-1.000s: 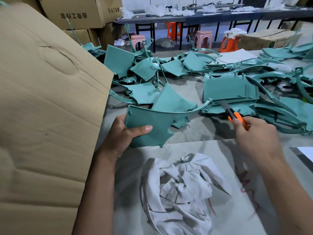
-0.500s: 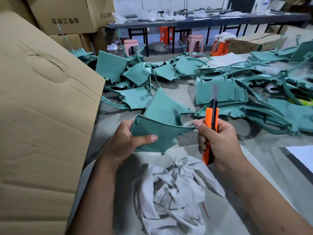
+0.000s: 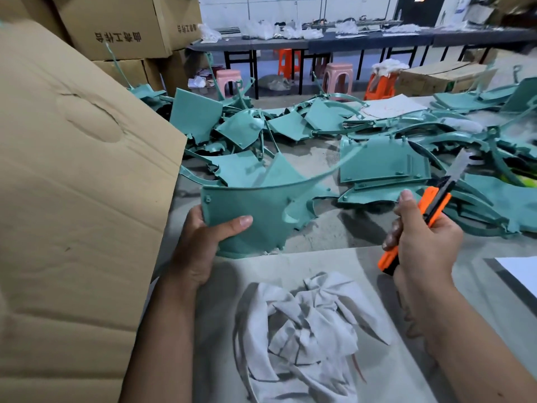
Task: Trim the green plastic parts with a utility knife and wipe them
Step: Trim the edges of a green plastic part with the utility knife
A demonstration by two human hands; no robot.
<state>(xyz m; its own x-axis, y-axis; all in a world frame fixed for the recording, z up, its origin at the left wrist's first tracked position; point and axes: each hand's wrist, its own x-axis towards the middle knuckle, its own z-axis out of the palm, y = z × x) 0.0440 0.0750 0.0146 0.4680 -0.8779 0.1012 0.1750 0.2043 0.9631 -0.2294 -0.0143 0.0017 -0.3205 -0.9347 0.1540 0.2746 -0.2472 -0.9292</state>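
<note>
My left hand (image 3: 203,245) grips a curved green plastic part (image 3: 261,216) by its left edge, thumb across its front, above the table's near side. A thin green strip arcs up from the part's top right corner. My right hand (image 3: 421,245) holds an orange utility knife (image 3: 430,210) to the right of the part, blade out and pointing up and right, clear of the part. A crumpled white cloth (image 3: 302,333) lies on a grey sheet in front of me.
Many more green plastic parts (image 3: 380,161) lie heaped across the grey table (image 3: 334,228). A large cardboard box flap (image 3: 72,199) stands close on my left. Stacked boxes (image 3: 122,24), stools and long dark tables (image 3: 363,42) fill the background.
My right hand swung the knife from beside the part out to the right and tilted the blade away. My left hand turned the part so its face shows more.
</note>
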